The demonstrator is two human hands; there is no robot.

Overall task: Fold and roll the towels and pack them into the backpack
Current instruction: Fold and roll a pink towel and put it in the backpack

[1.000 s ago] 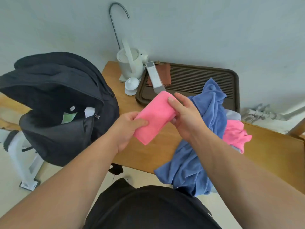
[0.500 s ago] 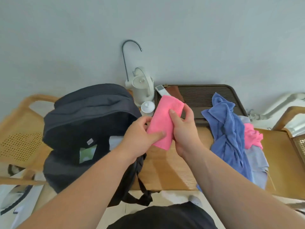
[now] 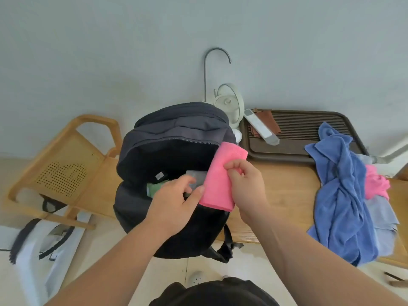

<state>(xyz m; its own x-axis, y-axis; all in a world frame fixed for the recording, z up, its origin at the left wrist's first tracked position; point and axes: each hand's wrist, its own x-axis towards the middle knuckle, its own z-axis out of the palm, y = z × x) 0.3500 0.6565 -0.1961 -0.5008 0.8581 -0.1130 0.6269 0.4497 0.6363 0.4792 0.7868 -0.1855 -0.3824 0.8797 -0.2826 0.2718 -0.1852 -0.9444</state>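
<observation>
Pinching fingers: the right hand's [image 3: 245, 184] fingertips [image 3: 233, 166] are curled onto the rolled pink towel [image 3: 217, 184], which is pinched along its right edge.
Left hand [image 3: 174, 202]: its fingers are stretched fairly straight into the bag's mouth and blurred; only the thumb is laid against the roll.
Roll's place: held tilted over the right rim of the open backpack [image 3: 176, 129].
Change: a second ago the roll was gripped by both hands over the table [image 3: 287, 188]; it has been carried left.
Meaning: rolling is judged finished, insertion next.
Remaining: a blue towel [image 3: 340, 191] lies unfolded.
</observation>
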